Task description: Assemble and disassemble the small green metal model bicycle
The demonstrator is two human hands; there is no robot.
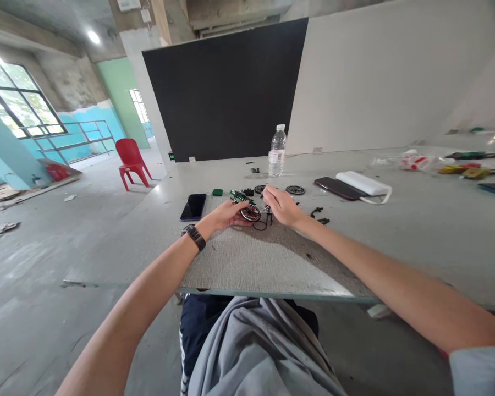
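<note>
My left hand (230, 215) is closed round a small green model frame (240, 197) with a black spoked wheel (251, 213) on its near side. Just right of that wheel, my right hand (280, 204) has its fingers pressed together; whatever they hold is too small to make out. Thin black parts (268, 220) lie or hang below the right fingertips. Behind the hands, a loose spoked wheel (295, 190) lies on the table, and another wheel (259, 189) is partly hidden by my right hand. A small green block (218, 192) rests behind my left hand.
On the grey table (231, 264) are a dark phone (193, 207) at left, a water bottle (277, 151) behind, black pieces (317, 212) right of my hand, and another phone (340, 188) beside a white power bank (363, 183). Plastic packaging (414, 160) lies farther right. A red chair (132, 161) stands beyond.
</note>
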